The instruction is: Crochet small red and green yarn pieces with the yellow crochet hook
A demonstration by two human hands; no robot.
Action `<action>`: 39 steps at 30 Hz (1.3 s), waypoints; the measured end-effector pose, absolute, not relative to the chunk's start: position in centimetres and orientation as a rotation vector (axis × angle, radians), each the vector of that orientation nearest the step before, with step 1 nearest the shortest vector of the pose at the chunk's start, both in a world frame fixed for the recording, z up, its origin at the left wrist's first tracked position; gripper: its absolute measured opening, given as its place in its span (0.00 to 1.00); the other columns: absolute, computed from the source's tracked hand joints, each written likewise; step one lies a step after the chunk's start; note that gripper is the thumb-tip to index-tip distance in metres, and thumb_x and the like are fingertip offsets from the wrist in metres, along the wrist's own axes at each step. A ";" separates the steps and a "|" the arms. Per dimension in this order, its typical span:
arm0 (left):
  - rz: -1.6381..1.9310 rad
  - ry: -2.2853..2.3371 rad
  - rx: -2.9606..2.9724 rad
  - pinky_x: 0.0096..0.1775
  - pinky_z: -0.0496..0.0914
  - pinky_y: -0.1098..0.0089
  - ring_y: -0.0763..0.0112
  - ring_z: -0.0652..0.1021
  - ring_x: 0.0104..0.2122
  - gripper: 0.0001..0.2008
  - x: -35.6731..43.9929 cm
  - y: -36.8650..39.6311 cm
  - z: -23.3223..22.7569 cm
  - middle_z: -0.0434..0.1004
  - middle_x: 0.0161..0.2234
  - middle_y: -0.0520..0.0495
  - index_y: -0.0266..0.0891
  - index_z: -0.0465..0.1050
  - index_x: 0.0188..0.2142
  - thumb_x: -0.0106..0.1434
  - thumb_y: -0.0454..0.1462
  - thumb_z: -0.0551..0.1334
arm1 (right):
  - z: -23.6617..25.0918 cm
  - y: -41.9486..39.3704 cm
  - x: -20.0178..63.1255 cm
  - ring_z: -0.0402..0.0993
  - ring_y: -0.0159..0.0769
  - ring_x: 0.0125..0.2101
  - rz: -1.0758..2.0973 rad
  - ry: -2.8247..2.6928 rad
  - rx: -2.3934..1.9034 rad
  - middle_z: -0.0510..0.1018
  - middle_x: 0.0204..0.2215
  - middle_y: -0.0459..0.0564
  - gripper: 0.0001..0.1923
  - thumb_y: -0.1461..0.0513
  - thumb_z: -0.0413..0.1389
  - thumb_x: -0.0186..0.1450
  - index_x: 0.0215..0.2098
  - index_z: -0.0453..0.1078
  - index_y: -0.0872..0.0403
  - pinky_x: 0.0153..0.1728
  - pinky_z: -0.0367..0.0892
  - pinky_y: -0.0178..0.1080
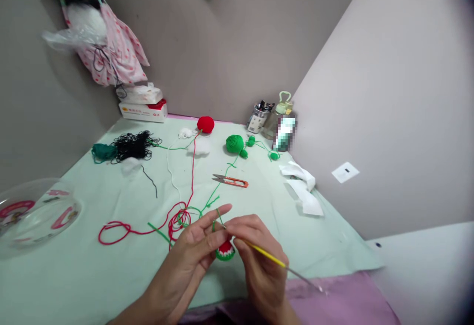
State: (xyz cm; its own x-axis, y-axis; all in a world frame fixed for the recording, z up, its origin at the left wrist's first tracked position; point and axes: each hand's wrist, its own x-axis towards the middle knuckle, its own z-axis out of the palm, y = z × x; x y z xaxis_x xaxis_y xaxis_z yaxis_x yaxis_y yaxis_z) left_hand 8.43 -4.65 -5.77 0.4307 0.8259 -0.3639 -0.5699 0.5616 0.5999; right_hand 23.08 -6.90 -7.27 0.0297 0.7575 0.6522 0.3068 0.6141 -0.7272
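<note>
Over the pale green mat (92,275), my left hand (192,251) pinches the small red-and-green crochet piece (225,251), green yarn (218,214) looped over its raised forefinger for tension; my right hand (259,261) closes pen-like on the yellow crochet hook (264,253); snips (230,181) lie beyond.

Two hands, left (196,246) and right (255,251), meet over one crochet piece (225,251) with one crochet hook (264,253). Beyond them lie one thread snips (230,181), two bright yarn balls (red (205,124), green (235,144)) and one black yarn tangle (131,145).
</note>
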 end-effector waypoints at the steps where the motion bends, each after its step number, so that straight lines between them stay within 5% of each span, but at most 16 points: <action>1: 0.923 0.699 0.442 0.47 0.70 0.72 0.70 0.75 0.39 0.27 8.5 -4.6 -5.9 0.80 0.36 0.50 0.46 0.83 0.56 0.56 0.40 0.80 | -7.1 -6.8 23.1 0.81 0.36 0.39 0.466 -1.558 -0.926 0.83 0.38 0.50 0.15 0.70 0.55 0.74 0.51 0.79 0.48 0.38 0.81 0.38; 8: 0.957 0.713 0.417 0.45 0.70 0.72 0.71 0.74 0.36 0.25 8.7 -4.7 -6.3 0.76 0.32 0.52 0.45 0.83 0.56 0.58 0.42 0.78 | -9.0 -7.2 22.9 0.82 0.43 0.47 -0.077 -1.740 -0.982 0.83 0.48 0.57 0.23 0.71 0.58 0.70 0.61 0.76 0.49 0.42 0.81 0.42; 13: 0.859 0.645 0.367 0.48 0.70 0.71 0.69 0.75 0.40 0.24 8.3 -4.3 -5.8 0.78 0.36 0.49 0.46 0.85 0.52 0.56 0.40 0.80 | -7.9 -7.5 23.0 0.82 0.36 0.43 0.363 -1.510 -0.951 0.83 0.43 0.50 0.18 0.70 0.55 0.74 0.54 0.79 0.44 0.41 0.79 0.36; 25: 0.908 0.738 0.620 0.37 0.68 0.74 0.74 0.71 0.31 0.20 7.7 -4.1 -4.8 0.74 0.30 0.53 0.49 0.87 0.49 0.56 0.41 0.79 | -6.0 -7.0 24.3 0.79 0.31 0.28 0.900 -1.083 -0.820 0.80 0.30 0.46 0.10 0.58 0.59 0.74 0.39 0.82 0.49 0.32 0.76 0.34; 30: 0.972 0.724 0.718 0.40 0.71 0.71 0.70 0.75 0.35 0.23 8.5 -4.3 -5.5 0.78 0.32 0.52 0.53 0.86 0.52 0.56 0.40 0.79 | -6.0 -7.3 23.6 0.81 0.38 0.42 0.641 -1.378 -0.893 0.84 0.39 0.51 0.11 0.65 0.57 0.74 0.47 0.82 0.47 0.42 0.77 0.39; 39: 0.935 0.714 0.518 0.43 0.69 0.72 0.72 0.73 0.34 0.24 9.2 -4.3 -5.4 0.77 0.31 0.53 0.49 0.86 0.51 0.54 0.43 0.80 | -7.6 -7.7 23.5 0.82 0.41 0.46 -0.115 -1.760 -1.017 0.83 0.47 0.55 0.21 0.71 0.57 0.71 0.58 0.77 0.48 0.41 0.80 0.41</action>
